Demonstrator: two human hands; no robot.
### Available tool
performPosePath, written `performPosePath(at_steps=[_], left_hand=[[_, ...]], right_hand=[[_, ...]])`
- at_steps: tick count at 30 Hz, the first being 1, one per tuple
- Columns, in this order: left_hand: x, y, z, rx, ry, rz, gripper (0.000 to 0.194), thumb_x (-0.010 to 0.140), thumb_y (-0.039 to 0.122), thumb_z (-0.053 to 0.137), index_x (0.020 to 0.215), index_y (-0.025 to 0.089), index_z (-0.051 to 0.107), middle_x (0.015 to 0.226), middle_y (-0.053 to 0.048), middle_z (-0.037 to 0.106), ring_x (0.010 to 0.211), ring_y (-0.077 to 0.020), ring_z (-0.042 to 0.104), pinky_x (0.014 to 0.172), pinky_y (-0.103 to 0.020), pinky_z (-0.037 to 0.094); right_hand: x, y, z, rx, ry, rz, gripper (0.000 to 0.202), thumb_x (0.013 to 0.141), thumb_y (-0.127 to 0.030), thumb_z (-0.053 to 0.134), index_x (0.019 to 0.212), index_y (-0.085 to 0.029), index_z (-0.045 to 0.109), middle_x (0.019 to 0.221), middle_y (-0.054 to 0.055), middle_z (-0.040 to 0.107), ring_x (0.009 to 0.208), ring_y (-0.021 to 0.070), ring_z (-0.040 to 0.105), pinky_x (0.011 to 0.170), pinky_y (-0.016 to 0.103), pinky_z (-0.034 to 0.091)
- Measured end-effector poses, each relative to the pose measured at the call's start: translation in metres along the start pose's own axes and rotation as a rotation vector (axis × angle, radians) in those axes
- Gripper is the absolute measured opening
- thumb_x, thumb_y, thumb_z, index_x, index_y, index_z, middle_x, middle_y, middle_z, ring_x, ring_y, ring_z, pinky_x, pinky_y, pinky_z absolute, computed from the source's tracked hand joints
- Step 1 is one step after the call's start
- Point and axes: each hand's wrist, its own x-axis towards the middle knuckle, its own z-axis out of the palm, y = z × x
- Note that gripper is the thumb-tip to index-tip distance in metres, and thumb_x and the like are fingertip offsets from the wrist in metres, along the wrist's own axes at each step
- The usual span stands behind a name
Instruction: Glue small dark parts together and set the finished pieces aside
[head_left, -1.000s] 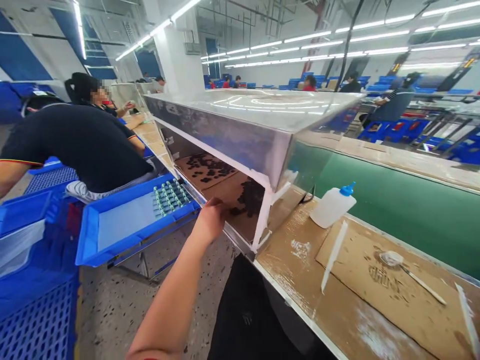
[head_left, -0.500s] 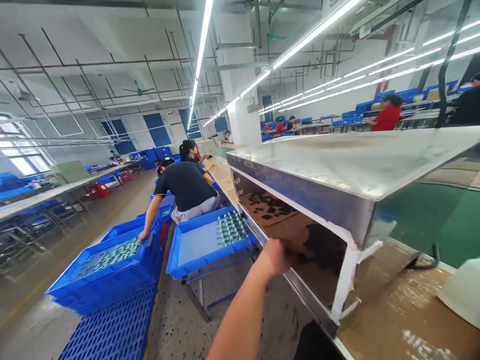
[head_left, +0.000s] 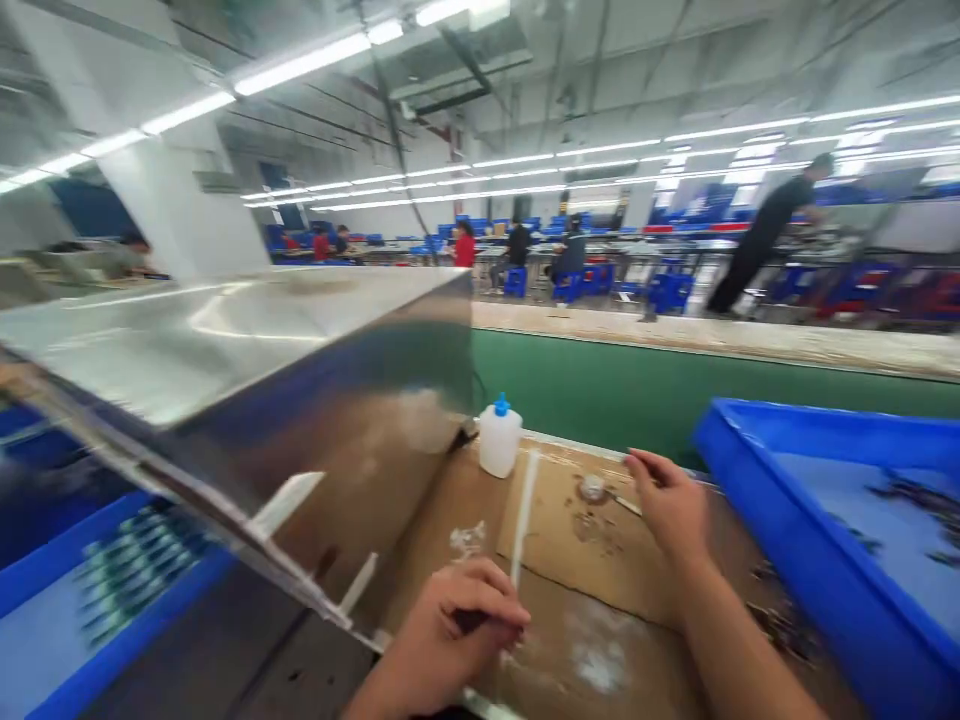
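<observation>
Low in the centre is my left hand point(head_left: 465, 625), its thumb and fingertips pinched together over the brown work surface point(head_left: 540, 610). Whatever may be between those fingers is too small to make out. My right hand point(head_left: 671, 505) hovers by the right side of a cardboard sheet point(head_left: 555, 540), fingers curled and tips drawn together; any small thing in them is unclear. Close to its palm side lies a thin pale stick point(head_left: 624, 503), beside a small round whitish dish point(head_left: 592, 487). Dark specks are scattered on the cardboard below the dish.
A white bottle with a blue cap point(head_left: 500, 437) stands behind the cardboard. To the left is a large metal box point(head_left: 330, 420). A blue tray point(head_left: 757, 460) with dark small pieces sits right; another blue tray point(head_left: 37, 665) with green pieces is lower left. Several people work farther back.
The view has swung right from the box's opening to the work surface. The hand that was at the opening's edge is no longer there; both hands are now over the surface.
</observation>
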Motion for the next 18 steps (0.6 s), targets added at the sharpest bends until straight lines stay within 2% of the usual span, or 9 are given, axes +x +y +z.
performPosePath(at_steps=[1,2,5,8,10,13,15,18], left_hand=[[0.023,-0.01,0.006,0.036,-0.015,-0.027,0.011,0.088,0.032,0.08,0.094,0.024,0.085,0.087,-0.01,0.073,0.076,-0.0162,0.069,0.071,-0.026,0.058],[0.046,-0.02,0.011,0.042,-0.018,-0.061,0.017,0.087,0.036,0.081,0.095,0.021,0.084,0.087,-0.011,0.074,0.078,-0.017,0.069,0.072,-0.026,0.057],[0.109,-0.049,0.022,-0.022,0.057,-0.165,0.033,0.079,0.045,0.087,0.094,0.016,0.081,0.086,-0.011,0.075,0.077,-0.0179,0.069,0.075,-0.028,0.059],[0.151,-0.077,0.029,-0.098,0.155,-0.176,0.044,0.073,0.05,0.089,0.095,0.014,0.078,0.09,-0.011,0.076,0.083,-0.0199,0.071,0.081,-0.031,0.06],[0.164,-0.096,0.031,-0.088,0.205,-0.187,0.049,0.071,0.052,0.089,0.098,0.013,0.077,0.089,-0.011,0.075,0.082,-0.0195,0.071,0.08,-0.031,0.06],[0.164,-0.117,0.027,0.031,0.242,-0.226,0.053,0.071,0.052,0.086,0.103,0.011,0.078,0.086,-0.009,0.074,0.074,-0.0163,0.065,0.071,-0.027,0.055],[0.159,-0.123,0.022,0.1,0.243,-0.231,0.051,0.075,0.051,0.082,0.107,0.012,0.079,0.086,-0.008,0.073,0.074,-0.0151,0.063,0.067,-0.024,0.052],[0.155,-0.121,0.016,0.121,0.273,-0.213,0.049,0.08,0.05,0.078,0.113,0.013,0.078,0.083,-0.006,0.07,0.072,-0.0132,0.059,0.066,-0.022,0.049]], right_hand=[[-0.003,0.01,-0.009,0.045,0.119,0.033,0.058,0.102,-0.063,0.046,0.119,-0.013,0.073,0.118,0.019,0.074,0.104,0.0302,0.069,0.094,0.043,0.057],[-0.004,0.016,-0.013,0.115,0.184,0.028,0.059,0.099,-0.064,0.049,0.112,-0.014,0.075,0.112,0.018,0.076,0.099,0.0301,0.071,0.091,0.042,0.057],[0.002,0.023,-0.002,0.195,0.19,-0.051,0.05,0.094,-0.061,0.057,0.103,-0.017,0.079,0.103,0.013,0.079,0.084,0.0268,0.072,0.083,0.039,0.058],[0.006,0.026,0.011,0.186,0.125,-0.106,0.039,0.094,-0.054,0.061,0.1,-0.021,0.081,0.099,0.009,0.08,0.077,0.0236,0.072,0.08,0.037,0.059],[0.006,0.028,0.014,0.179,0.082,-0.146,0.033,0.094,-0.05,0.063,0.099,-0.023,0.082,0.1,0.007,0.08,0.079,0.0234,0.072,0.082,0.037,0.059],[0.004,0.032,0.013,0.163,0.056,-0.183,0.029,0.094,-0.047,0.064,0.099,-0.025,0.082,0.101,0.007,0.08,0.085,0.0243,0.072,0.084,0.038,0.058],[0.004,0.032,0.012,0.144,0.048,-0.213,0.026,0.095,-0.045,0.064,0.099,-0.025,0.081,0.101,0.007,0.08,0.086,0.0243,0.072,0.083,0.037,0.057],[0.003,0.032,0.011,0.105,0.031,-0.277,0.023,0.098,-0.041,0.064,0.1,-0.025,0.081,0.101,0.006,0.079,0.087,0.0235,0.071,0.082,0.037,0.057]])
